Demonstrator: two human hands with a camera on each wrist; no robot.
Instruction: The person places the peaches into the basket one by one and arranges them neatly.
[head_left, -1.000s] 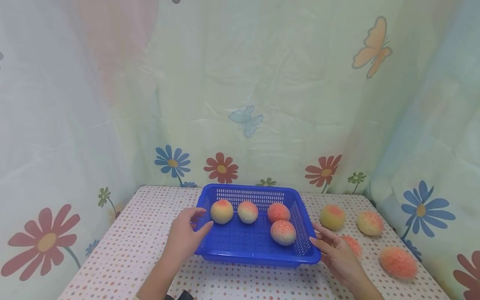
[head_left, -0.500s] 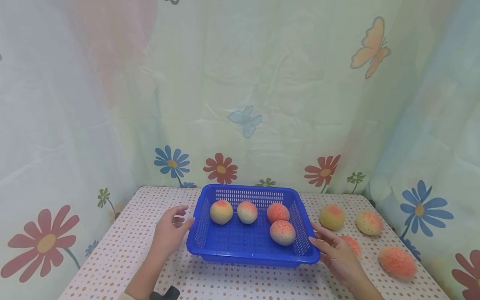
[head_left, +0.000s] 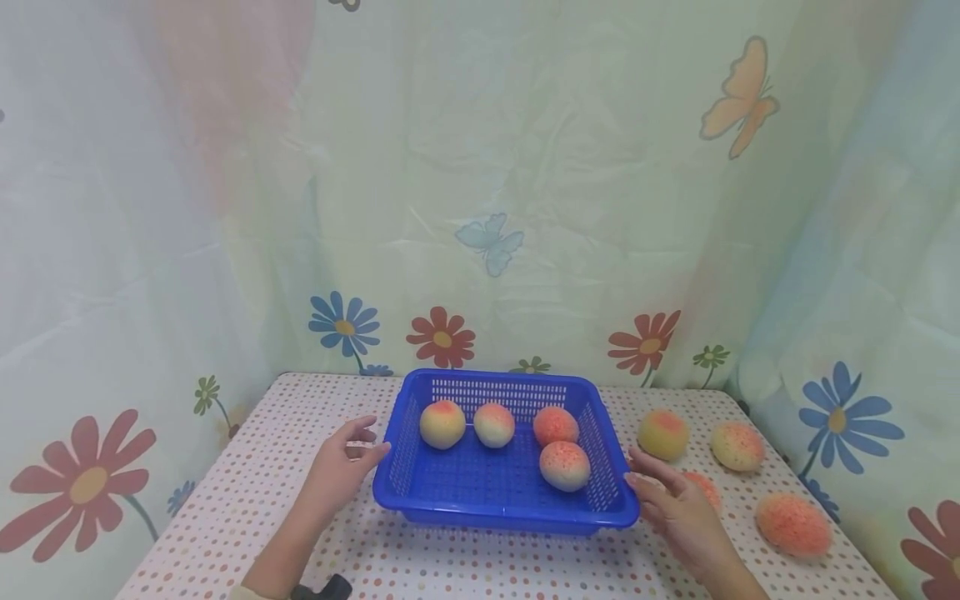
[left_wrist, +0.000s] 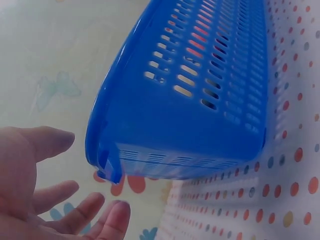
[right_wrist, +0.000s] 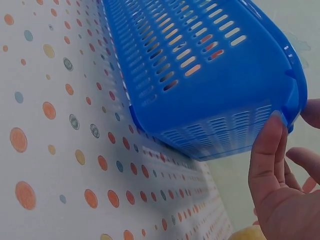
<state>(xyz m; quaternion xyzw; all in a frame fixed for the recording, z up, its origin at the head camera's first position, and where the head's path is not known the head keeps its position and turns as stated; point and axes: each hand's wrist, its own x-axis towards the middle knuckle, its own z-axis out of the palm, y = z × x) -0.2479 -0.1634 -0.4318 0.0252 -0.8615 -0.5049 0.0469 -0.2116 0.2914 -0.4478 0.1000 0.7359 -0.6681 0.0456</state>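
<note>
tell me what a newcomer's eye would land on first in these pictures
Most likely the bright blue basket, standing mid-table with four peach-like fruits inside, between a left hand just off its left side and a right hand at its right rim. Next, perhaps, the four similar fruits outside, on the dotted tabletop to the right. Behind everything hangs a pale curtain printed with big flowers and butterflies.

Right hand [head_left: 684,523] partly hides one peach [head_left: 707,490]; left wrist view crops the basket [left_wrist: 165,117]
</note>
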